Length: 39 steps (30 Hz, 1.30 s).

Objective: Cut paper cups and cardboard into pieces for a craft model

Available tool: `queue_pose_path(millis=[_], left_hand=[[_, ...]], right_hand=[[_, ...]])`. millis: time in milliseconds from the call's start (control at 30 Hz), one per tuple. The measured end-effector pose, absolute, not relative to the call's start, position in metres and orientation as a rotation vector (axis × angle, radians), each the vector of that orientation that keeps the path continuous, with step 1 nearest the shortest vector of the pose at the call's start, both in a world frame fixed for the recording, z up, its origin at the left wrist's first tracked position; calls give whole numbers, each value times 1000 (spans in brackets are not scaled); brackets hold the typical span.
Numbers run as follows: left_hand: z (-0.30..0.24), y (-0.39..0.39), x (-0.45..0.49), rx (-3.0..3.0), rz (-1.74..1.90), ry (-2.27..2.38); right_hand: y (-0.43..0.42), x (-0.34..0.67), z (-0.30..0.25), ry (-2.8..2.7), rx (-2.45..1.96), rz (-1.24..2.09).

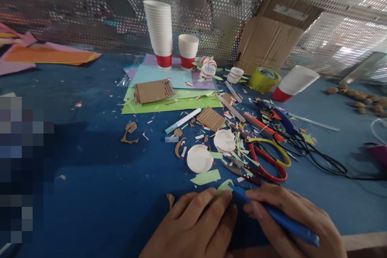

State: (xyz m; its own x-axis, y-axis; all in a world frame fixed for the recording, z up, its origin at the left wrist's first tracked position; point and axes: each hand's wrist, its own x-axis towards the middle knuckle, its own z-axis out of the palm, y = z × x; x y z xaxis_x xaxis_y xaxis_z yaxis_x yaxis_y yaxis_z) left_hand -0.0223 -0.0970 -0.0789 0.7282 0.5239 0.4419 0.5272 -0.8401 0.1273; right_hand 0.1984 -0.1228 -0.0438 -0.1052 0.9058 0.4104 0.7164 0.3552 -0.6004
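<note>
Green paper scrap (pixel 225 186) lies on the blue table (pixel 90 193), just this side of the red-handled scissors (pixel 269 165). Left hand (pixel 196 225) lies flat and open, fingertips pinning it steady. Right hand (pixel 290 217) grips the blue-handled cutter (pixel 284 221) pen-style, tip meeting the scrap's edge.

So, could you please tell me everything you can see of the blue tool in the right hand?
The blue tool is a slim, pen-like stick, plastic by its look. The right hand grips its middle; its rear end juts out lower right. It lies slanted low over the table, tip at a green scrap pinned by the left hand. Any blade is too small to tell.
</note>
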Motion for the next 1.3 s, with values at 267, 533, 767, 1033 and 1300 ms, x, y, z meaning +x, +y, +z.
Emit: queue_pose_path(millis=[267,533,767,1033,1300], left_hand=[[-76,-97,-23,-2943,-706,-899],[-78,-96,-22,-2928,-739,-886],[-78,-96,-22,-2924,-723,-883],[-81,-97,-22,-2921,-718,-899],[-79,-96,-23,-2935,-747,-900]], right_hand=[[-122,197,-46,-1840,-1402,394],[-121,196,-46,-1806,-1412,409],[-117,193,-44,-1772,-1469,485],[-112,190,-45,-1701,-1575,621],[-116,190,-42,-1624,-1572,552]])
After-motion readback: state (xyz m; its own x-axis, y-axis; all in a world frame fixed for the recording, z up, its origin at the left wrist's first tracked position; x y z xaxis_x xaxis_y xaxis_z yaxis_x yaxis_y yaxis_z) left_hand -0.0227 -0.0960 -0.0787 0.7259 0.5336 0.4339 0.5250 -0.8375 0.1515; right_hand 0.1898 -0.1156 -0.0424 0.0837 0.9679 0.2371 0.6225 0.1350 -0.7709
